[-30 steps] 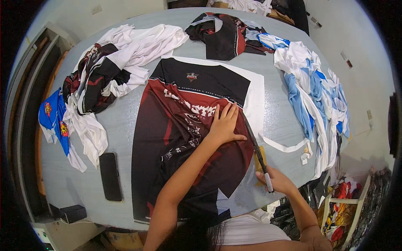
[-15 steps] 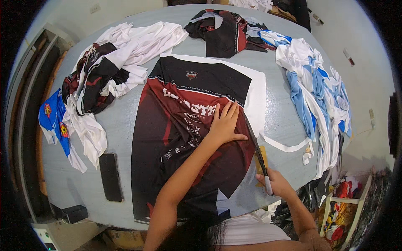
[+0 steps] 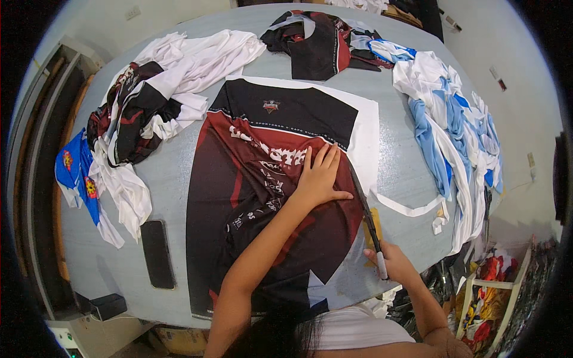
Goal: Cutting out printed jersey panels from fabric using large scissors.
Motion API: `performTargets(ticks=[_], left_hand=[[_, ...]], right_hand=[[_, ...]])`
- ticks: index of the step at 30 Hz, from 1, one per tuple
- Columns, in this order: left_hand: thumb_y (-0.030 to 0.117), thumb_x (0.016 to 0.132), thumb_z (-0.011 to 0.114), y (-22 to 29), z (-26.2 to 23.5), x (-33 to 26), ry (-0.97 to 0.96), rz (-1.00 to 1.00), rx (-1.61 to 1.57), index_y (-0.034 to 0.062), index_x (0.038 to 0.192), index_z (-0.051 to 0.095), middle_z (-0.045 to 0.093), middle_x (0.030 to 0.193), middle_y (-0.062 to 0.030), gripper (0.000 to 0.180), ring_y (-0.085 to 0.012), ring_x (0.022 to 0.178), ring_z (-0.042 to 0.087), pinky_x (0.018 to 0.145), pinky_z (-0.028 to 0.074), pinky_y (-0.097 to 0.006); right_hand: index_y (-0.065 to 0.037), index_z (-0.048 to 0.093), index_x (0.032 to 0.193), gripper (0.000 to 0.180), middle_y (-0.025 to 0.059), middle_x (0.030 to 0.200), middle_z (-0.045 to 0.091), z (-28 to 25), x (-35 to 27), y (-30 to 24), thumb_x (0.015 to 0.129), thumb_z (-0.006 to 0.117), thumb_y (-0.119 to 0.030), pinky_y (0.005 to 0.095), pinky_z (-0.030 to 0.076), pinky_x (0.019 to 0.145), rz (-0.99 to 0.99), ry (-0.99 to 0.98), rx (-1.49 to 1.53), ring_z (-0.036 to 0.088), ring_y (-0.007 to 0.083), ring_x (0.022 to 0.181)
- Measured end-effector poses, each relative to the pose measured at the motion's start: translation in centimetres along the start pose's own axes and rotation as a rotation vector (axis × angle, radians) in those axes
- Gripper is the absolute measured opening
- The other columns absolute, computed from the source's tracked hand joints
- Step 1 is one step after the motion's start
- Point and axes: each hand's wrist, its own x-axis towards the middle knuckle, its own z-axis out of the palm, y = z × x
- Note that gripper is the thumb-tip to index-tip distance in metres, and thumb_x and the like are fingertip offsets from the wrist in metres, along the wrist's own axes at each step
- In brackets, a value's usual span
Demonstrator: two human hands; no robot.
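My left hand (image 3: 319, 182) lies flat on a dark red and black printed sports shirt piece (image 3: 233, 173), fingers spread near its right edge. My right hand (image 3: 394, 264) is closed around the pale handle of long, dark scissors (image 3: 371, 225). Their narrow blades lie along the right edge of the shirt piece, just beside my left thumb. Under the upper right of the shirt shows a white sheet (image 3: 365, 140), and a thin white strip (image 3: 409, 210) trails rightward from it.
White and dark garments (image 3: 143, 113) are heaped at the left, near a black phone (image 3: 157, 253). A dark red and black garment (image 3: 313, 51) lies at the back. Blue and white clothes (image 3: 447, 119) hang over the table's right edge. A shelf (image 3: 492, 283) with colourful cloth stands beyond.
Both hands and the scissors keep nearly the same place. The picture shifts slightly, and the folds in the shirt piece left of my left hand look a little different.
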Motion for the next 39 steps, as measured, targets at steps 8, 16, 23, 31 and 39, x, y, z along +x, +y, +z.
performTargets(ticks=[8, 16, 23, 31, 39], left_hand=[[0.071, 0.058, 0.063, 0.1, -0.2, 0.1, -0.059, -0.01, 0.012, -0.0058, 0.135, 0.029, 0.025, 0.145, -0.0155, 0.114, -0.0285, 0.134, 0.021, 0.108, 0.009, -0.054], [0.07, 0.057, 0.063, 0.0, -0.1, 0.1, -0.054, -0.01, 0.017, -0.0053, 0.135, 0.029, 0.026, 0.145, -0.0148, 0.114, -0.0279, 0.134, 0.021, 0.108, 0.008, -0.055], [0.071, 0.056, 0.063, 0.1, -0.3, 0.1, -0.073, -0.012, 0.008, -0.0036, 0.136, 0.029, 0.026, 0.144, -0.0149, 0.115, -0.0272, 0.135, 0.021, 0.108, 0.008, -0.055], [0.048, 0.085, 0.049, 3.7, -0.6, -0.3, 0.083, 0.142, 0.095, -0.0014, 0.129, 0.041, 0.04, 0.137, -0.0106, 0.067, -0.0248, 0.131, 0.029, 0.108, 0.013, -0.05], [0.041, 0.089, 0.044, 11.1, 6.2, -0.3, 0.006, 0.295, -0.032, -0.0052, 0.132, 0.035, 0.035, 0.138, -0.0197, 0.064, -0.0296, 0.133, 0.027, 0.109, 0.016, -0.046]], right_hand=[[0.006, 0.051, 0.095, 0.054, 0.0163, 0.071, 0.062, 0.5, 0.2, 0.7, 0.087, 0.054, -0.047, 0.0374, 0.047, 0.062, -0.061, 0.006, 0.039, 0.061, 0.0272, 0.063], [0.004, 0.052, 0.093, 0.051, 0.0121, 0.068, 0.059, 0.7, 0.1, 0.9, 0.086, 0.056, -0.046, 0.0312, 0.045, 0.048, 0.011, -0.054, 0.179, 0.058, 0.0181, 0.051], [0.002, 0.052, 0.096, 0.048, 0.0053, 0.063, 0.055, 0.2, -0.2, 2.4, 0.087, 0.055, -0.046, 0.0277, 0.043, 0.046, 0.001, -0.155, 0.378, 0.056, 0.0143, 0.05], [-0.001, 0.051, 0.095, 0.036, 0.0021, 0.058, 0.05, -0.3, -4.4, 7.1, 0.088, 0.058, -0.035, 0.0255, 0.041, 0.046, -0.095, -0.247, 0.613, 0.054, 0.0126, 0.049], [-0.006, 0.047, 0.079, 0.025, -0.0007, 0.055, 0.047, -0.9, -8.4, 11.5, 0.082, 0.066, -0.02, 0.0233, 0.037, 0.041, -0.098, 0.058, 0.691, 0.047, 0.0097, 0.043]])
